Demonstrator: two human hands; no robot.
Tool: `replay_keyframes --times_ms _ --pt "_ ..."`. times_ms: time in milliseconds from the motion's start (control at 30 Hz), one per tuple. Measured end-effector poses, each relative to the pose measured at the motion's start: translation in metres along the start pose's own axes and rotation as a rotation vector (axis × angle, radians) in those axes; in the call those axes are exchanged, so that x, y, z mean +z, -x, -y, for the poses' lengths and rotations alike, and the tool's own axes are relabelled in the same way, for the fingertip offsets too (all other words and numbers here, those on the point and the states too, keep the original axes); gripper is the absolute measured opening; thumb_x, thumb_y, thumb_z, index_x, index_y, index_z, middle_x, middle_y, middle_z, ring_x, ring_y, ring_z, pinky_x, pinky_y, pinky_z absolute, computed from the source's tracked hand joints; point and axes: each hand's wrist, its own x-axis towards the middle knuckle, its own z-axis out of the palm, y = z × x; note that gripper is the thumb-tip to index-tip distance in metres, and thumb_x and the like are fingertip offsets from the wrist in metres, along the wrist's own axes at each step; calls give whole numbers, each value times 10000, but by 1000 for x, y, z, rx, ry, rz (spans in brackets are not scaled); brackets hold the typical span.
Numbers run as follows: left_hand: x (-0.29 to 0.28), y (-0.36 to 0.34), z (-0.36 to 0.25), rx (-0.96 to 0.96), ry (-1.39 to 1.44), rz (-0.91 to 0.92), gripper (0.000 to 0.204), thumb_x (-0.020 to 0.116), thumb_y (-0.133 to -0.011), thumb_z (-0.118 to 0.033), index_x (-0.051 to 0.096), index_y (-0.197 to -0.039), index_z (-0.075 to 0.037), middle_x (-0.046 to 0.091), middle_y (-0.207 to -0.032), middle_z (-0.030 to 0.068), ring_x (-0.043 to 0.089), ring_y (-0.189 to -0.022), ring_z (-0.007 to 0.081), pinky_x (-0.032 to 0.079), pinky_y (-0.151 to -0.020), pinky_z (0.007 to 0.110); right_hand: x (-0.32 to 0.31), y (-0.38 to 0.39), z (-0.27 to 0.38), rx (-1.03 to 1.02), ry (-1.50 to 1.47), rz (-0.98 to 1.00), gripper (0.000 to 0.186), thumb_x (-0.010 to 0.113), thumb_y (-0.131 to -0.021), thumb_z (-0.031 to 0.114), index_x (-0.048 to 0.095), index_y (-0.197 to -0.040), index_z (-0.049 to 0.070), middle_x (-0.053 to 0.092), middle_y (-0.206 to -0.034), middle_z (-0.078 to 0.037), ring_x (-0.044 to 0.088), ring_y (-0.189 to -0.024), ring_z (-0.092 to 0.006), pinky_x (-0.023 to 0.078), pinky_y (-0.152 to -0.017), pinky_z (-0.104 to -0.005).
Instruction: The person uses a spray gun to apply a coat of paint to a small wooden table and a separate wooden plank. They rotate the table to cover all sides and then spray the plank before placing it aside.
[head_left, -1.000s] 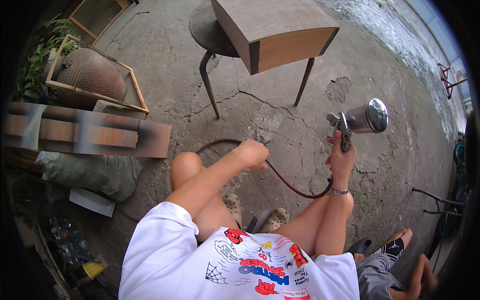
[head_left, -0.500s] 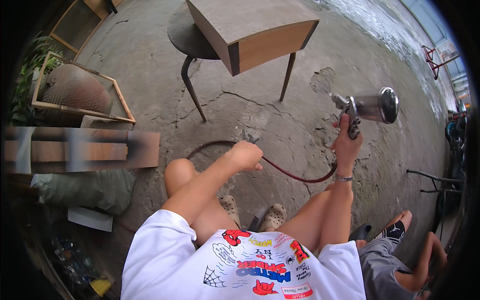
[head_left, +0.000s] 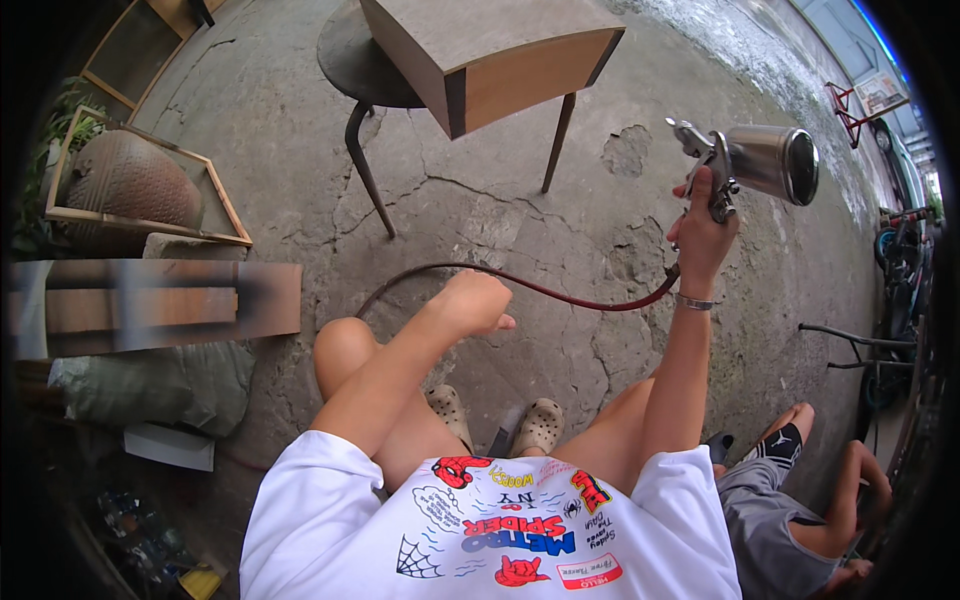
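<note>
My right hand [head_left: 706,235] is wrapped round the handle of a metal spray gun [head_left: 716,160], raised at the right. Its silver cup [head_left: 775,165] tilts to the right, and its nozzle points far left. A dark red hose [head_left: 570,300] runs from below that hand in a curve to the left, over the ground. Near the middle, my left hand [head_left: 474,302] is curled into a fist, nothing showing in it; the hose passes just beyond its knuckles. Ahead, a wooden box [head_left: 540,88] with dark corner edges rests on a round-topped stool [head_left: 365,70].
To the left lie a wooden panel [head_left: 270,298], a wrapped grey bundle [head_left: 160,385], a wooden frame [head_left: 232,200] and a large brown pot [head_left: 135,180]. Another person [head_left: 790,510] sits at the lower right. Bent metal legs [head_left: 860,340] and motorbikes [head_left: 900,280] stand at the right. The concrete is cracked.
My right hand has raised the spray gun and shifted it slightly right. The hose has moved up past my left fist, which stays closed. The view has turned a little to the right.
</note>
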Motion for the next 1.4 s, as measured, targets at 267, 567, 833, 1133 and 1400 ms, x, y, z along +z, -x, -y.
replay_keyframes --times_ms 267,567,833,1133,1400 --pt "-4 16 16 -87 92 -92 507 678 -926 -490 716 -936 15 729 -914 191 702 -936 377 549 -839 466 18 58 15 29 -80 260 310 740 -962 318 752 -973 9 661 -649 0 568 -574 -52 426 -530 -247" --pt "10 7 13 -32 42 -32 563 619 -965 -526 724 -908 25 736 -930 190 713 -948 365 552 -848 472 22 101 49 -74 -124 450 220 760 -946 191 689 -942 -17 579 -646 -18 488 -599 -67 406 -545 -255" --pt "-1 6 8 -101 40 48 522 631 -958 -499 705 -963 18 728 -934 197 700 -965 380 534 -868 492 30 121 66 -201 -226 591 159 790 -847 90 690 -926 -4 648 -718 -123 614 -591 -225 477 -597 -314" --pt "24 -10 17 -50 9 5 569 623 -952 -547 753 -944 6 752 -991 186 718 -994 342 555 -873 460 36 123 83 -235 -176 641 145 793 -855 97 702 -912 -1 634 -697 -126 566 -579 -187 458 -575 -306" --pt "23 -8 18 -53 5 15 552 651 -932 -543 756 -935 -2 753 -982 185 723 -973 340 562 -846 456 43 72 43 -205 -78 355 241 769 -937 207 706 -923 -25 562 -580 -26 468 -544 -61 386 -503 -261"
